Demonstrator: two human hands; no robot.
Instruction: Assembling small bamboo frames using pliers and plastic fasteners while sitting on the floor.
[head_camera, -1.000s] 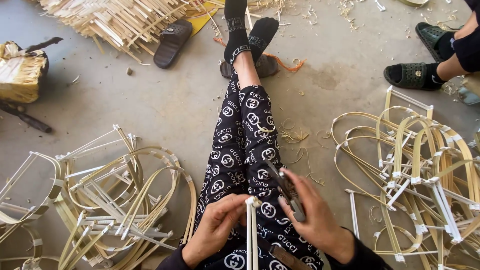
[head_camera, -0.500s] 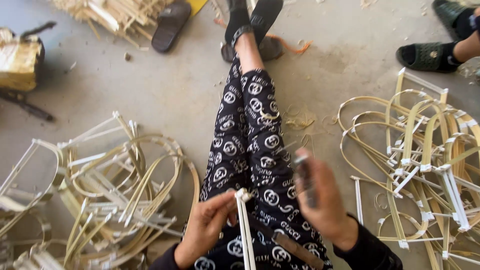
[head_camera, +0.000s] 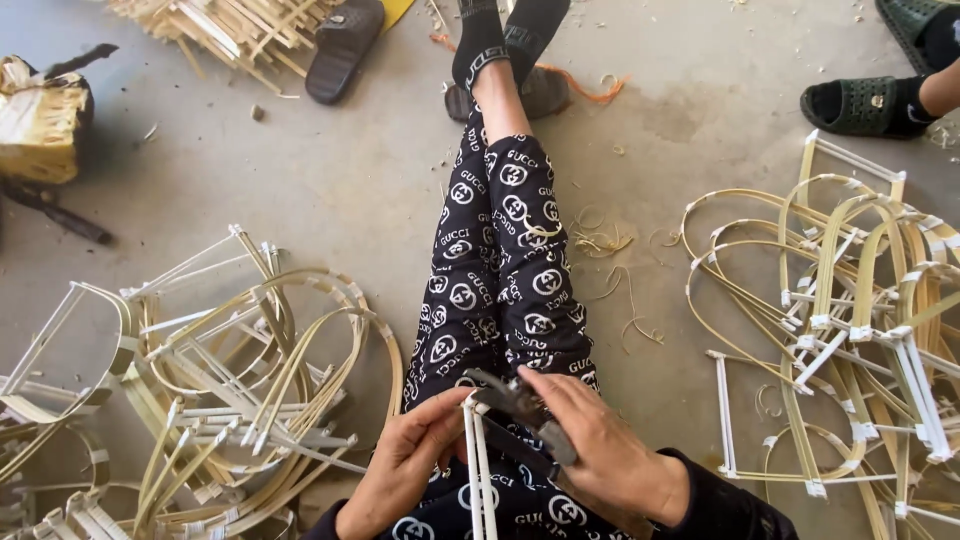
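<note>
Left hand: our left hand (head_camera: 405, 475) pinches the top of 2 pale bamboo strips (head_camera: 478, 470) that stand upright over our lap, near the bottom edge.
Right hand: our right hand (head_camera: 600, 455) is wrapped around a dark metal tool (head_camera: 520, 410), whose tip touches the strip ends just right of the left fingers.
Doing it well: we judge the joint needs the 2 strips kept flush and steady, with the tool tip set squarely on the ends, clear of the left thumb.
Risk: thin bamboo may split if squeezed off-centre, so we would press evenly.
Lap: our patterned black trousers (head_camera: 500, 270) stretch away from us, ankles crossed at the far end.
Left pile: bent bamboo frames (head_camera: 230, 380) lie tangled on the concrete floor (head_camera: 330, 170).
Right pile: a similar heap of curved frames (head_camera: 850, 330) lies well apart from our hands.
Far: loose bamboo sticks (head_camera: 220, 25) and a black sandal (head_camera: 343, 45).
</note>
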